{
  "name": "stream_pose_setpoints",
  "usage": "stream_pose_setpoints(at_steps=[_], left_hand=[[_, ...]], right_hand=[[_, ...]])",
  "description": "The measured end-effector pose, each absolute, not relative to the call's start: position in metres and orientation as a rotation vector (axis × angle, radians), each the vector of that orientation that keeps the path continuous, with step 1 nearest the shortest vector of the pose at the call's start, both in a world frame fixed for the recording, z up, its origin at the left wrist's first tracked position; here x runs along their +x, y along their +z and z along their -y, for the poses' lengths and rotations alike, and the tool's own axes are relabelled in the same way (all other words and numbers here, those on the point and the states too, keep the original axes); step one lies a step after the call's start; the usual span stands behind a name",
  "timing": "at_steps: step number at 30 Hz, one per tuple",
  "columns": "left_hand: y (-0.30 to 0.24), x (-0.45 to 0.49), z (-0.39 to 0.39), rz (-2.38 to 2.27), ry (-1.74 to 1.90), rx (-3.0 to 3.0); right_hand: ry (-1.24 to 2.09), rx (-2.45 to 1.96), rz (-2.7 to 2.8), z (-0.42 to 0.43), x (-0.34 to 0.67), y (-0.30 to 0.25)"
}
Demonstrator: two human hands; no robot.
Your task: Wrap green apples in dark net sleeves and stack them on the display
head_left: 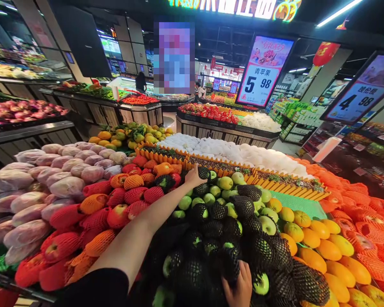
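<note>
Seemingly handling apples point(225, 183) | left hand point(194, 178) toward stand's point(22, 286) far edge, grip unclear | your right hand point(240, 286) pinching netted apple point(230, 261) | next calls for gentleness

From where I stood, some fingers of the left hand point(194, 177) were hidden at a black-netted apple point(204, 172), so I could not tell their hold. By the near edge of the fruit stand point(6, 278), the right hand point(240, 285) was cut off below, and its fingers showed only partly beside a second netted apple point(230, 260). The dark left sleeve point(96, 286) was cut off as well. Beyond the stand's far edge, one screen point(174, 57) was blurred into squares, the price screen point(259, 70) carried print too small for reading, and the glowing sign point(237, 7) lost its top.
</note>
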State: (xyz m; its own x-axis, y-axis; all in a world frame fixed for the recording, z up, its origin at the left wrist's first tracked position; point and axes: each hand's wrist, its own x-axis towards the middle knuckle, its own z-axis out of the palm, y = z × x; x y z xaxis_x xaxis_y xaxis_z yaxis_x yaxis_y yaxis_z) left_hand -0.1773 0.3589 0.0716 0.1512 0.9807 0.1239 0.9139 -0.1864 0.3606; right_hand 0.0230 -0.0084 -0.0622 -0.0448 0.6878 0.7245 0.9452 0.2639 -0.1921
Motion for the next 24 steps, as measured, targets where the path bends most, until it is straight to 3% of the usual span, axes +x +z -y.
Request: stream_pose_setpoints(at_steps=[7,17,24], left_hand=[[0.064,-0.171,-0.387,-1.813,0.345,2.21],[0.073,-0.332,-0.369,-2.012,0.021,2.095],[0.069,-0.353,-0.355,-2.005,0.182,2.092]], right_hand=[[-0.406,-1.5,1.831,0.01,0.03,-0.071],[-0.384,-1.496,1.819,0.006,0.024,-0.053],[-0.348,-1.474,1.784,0.004,0.018,-0.041]])
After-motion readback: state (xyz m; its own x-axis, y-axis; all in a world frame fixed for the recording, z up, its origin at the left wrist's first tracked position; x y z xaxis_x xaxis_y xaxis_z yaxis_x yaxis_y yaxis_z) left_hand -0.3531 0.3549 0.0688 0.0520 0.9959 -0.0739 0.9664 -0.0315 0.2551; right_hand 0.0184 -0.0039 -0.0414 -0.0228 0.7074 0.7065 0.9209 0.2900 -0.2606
